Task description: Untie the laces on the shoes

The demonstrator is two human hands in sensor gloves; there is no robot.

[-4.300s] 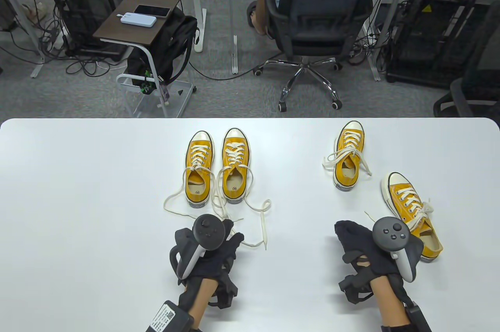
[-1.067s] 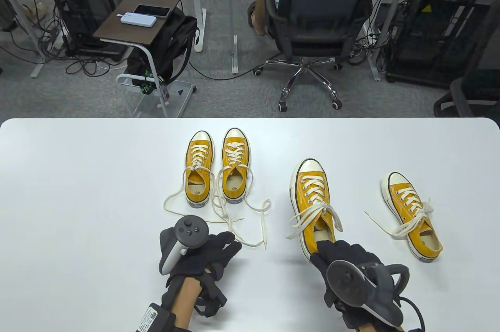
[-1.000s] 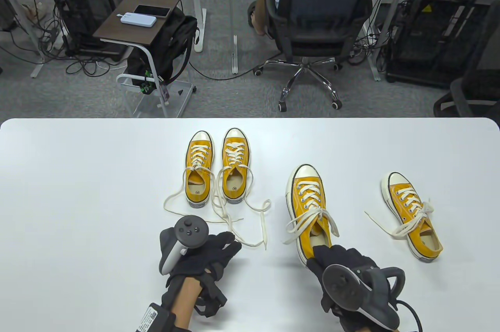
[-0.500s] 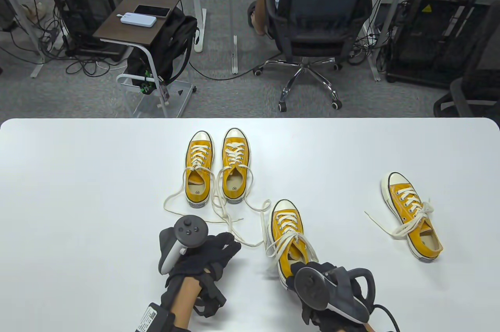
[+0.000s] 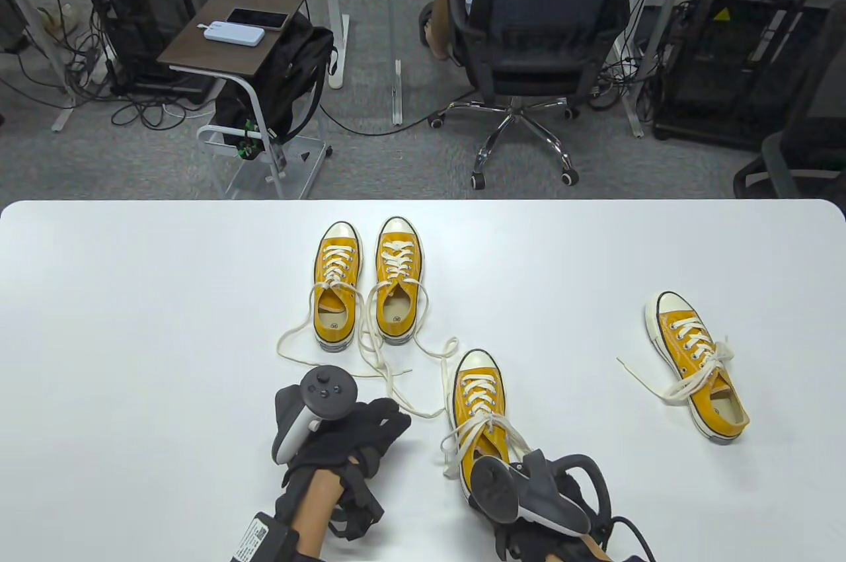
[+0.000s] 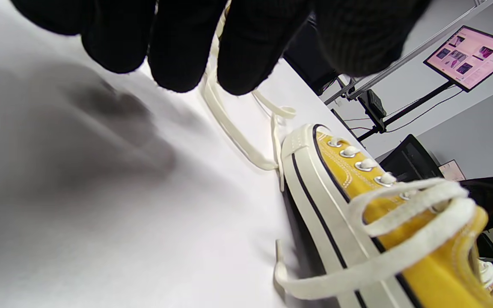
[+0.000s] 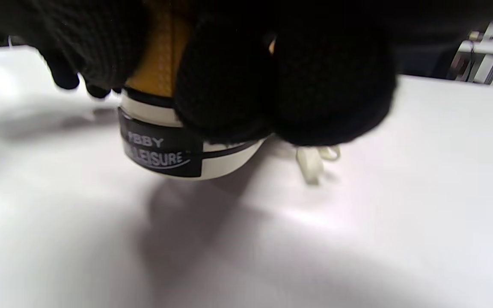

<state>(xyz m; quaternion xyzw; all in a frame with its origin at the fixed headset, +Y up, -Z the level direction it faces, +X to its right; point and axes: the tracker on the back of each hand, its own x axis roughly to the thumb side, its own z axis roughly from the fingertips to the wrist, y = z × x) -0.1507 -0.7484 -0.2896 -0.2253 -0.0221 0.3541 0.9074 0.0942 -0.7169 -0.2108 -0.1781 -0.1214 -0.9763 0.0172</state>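
Note:
Four yellow canvas sneakers with cream laces lie on the white table (image 5: pixel 132 297). My right hand (image 5: pixel 529 525) grips the heel of one sneaker (image 5: pixel 479 406), whose bow is still tied. In the right wrist view my fingers (image 7: pixel 280 85) wrap the heel (image 7: pixel 165 145). My left hand (image 5: pixel 386 420) rests open on the table just left of it, fingers (image 6: pixel 178 51) over a loose lace (image 6: pixel 229 124). That sneaker's toe (image 6: pixel 315 171) shows in the left wrist view. Another sneaker with a tied bow (image 5: pixel 697 367) lies at the right.
A pair of sneakers (image 5: pixel 367 284) stands side by side at mid table, its untied laces (image 5: pixel 423 383) trailing toward my left hand and the held shoe's toe. Beyond the far edge are an office chair (image 5: pixel 529 53) and a small side table (image 5: pixel 231 33).
My right hand has pulled the sneaker from the far right of the table toward the near edge and leftward, beside my left hand. The left hand has barely moved.

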